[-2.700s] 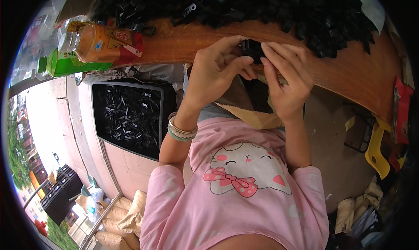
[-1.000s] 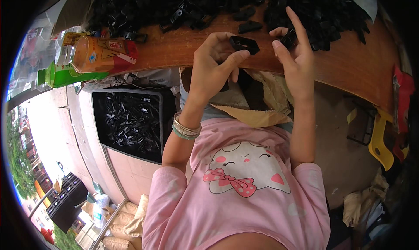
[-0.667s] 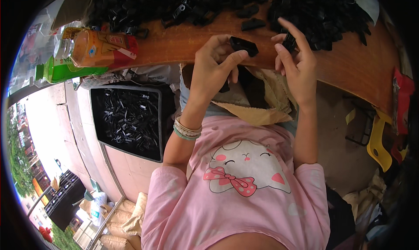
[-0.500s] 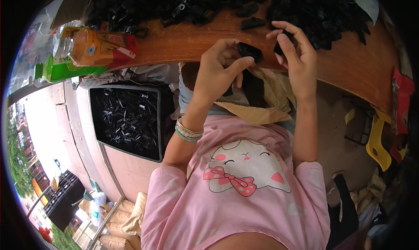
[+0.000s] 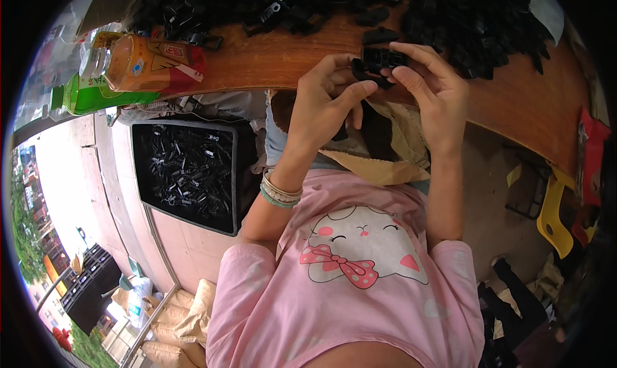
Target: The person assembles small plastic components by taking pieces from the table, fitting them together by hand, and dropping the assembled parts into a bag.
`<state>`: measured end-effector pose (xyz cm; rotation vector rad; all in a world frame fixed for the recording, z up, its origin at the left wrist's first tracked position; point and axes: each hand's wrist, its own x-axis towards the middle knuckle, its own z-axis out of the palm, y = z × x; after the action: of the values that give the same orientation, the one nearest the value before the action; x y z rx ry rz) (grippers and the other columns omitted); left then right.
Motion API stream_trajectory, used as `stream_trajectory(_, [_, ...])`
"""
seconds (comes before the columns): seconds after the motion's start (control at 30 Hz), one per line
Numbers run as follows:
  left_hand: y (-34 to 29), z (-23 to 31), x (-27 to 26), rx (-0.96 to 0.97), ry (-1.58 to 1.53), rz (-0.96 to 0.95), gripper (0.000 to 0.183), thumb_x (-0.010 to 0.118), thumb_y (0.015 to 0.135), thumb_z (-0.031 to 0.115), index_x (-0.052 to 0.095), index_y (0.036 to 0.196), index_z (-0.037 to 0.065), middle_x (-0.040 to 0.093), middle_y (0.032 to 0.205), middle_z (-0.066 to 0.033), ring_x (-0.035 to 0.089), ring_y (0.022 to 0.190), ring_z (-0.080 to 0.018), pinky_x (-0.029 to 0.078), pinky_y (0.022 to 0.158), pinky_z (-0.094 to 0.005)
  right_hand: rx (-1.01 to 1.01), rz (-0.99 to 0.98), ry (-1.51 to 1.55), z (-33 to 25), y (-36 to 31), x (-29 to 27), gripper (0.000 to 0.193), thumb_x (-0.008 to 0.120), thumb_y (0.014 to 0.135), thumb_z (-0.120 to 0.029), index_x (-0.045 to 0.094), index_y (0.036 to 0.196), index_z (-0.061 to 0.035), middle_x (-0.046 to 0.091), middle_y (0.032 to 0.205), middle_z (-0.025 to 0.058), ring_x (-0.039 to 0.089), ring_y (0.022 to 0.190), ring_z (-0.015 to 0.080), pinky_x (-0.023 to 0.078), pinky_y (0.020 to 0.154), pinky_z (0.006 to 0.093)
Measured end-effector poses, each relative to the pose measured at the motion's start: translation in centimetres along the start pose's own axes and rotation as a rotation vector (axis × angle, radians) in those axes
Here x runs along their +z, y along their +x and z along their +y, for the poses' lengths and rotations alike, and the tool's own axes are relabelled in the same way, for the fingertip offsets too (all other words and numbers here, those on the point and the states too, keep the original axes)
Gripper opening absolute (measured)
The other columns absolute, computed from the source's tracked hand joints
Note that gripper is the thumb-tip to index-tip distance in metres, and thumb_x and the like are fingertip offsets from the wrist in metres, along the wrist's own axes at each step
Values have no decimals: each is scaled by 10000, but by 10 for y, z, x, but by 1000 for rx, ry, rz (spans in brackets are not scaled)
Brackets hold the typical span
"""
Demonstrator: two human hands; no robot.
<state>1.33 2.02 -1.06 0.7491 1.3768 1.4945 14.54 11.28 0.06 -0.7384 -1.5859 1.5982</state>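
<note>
Over the near edge of the wooden table my two hands meet. Pinched between the thumb and fingers of my left hand (image 5: 326,98) is a curved black plastic part (image 5: 367,80). Another black plastic part (image 5: 384,58), boxy with ridges, sits in the fingertips of my right hand (image 5: 432,85). The two parts touch or nearly touch; whether they are joined I cannot tell. Just beyond them a loose black piece (image 5: 379,35) lies on the table. My fingers cover some of both parts.
Heaps of black plastic parts (image 5: 463,27) cover the far side of the wooden table (image 5: 514,105). An orange bottle (image 5: 151,63) and a green bottle (image 5: 96,98) lie at left. Below stands a black bin (image 5: 235,182) of small parts. An open brown paper bag (image 5: 376,166) is under my hands.
My right hand has moved left, bringing its black part up against the one in my left hand. My left hand has barely shifted.
</note>
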Motion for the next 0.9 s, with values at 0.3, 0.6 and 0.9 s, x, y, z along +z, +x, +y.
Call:
stream_trajectory(0.3, [-3, 6, 0, 46, 36, 21, 330, 637, 836, 20, 508, 1121, -88, 664, 802, -96, 572, 480, -101, 410, 417, -204, -206, -12, -336, 2, -2, -1, 183, 663, 811, -13, 681, 992, -2, 617, 1013, 57, 560, 815, 99, 459, 708, 229])
stream_trajectory(0.6, [-10, 11, 11, 405, 379, 88, 309, 641, 823, 5, 555, 1119, -12, 675, 818, -96, 626, 567, -152, 467, 501, -241, -127, -22, -108, 3, -15, 11, 347, 641, 804, 48, 638, 1141, -36, 600, 1070, 37, 538, 890, 95, 463, 772, 223])
stream_trajectory(0.9, [-26, -5, -1, 362, 616, -173, 223, 639, 811, 34, 608, 1033, 32, 663, 812, -126, 631, 624, -230, 491, 559, -293, 213, -135, -150, 9, -54, -29, 220, 558, 865, 32, 649, 1064, 16, 655, 990, 94, 631, 823, 154, 497, 734, 243])
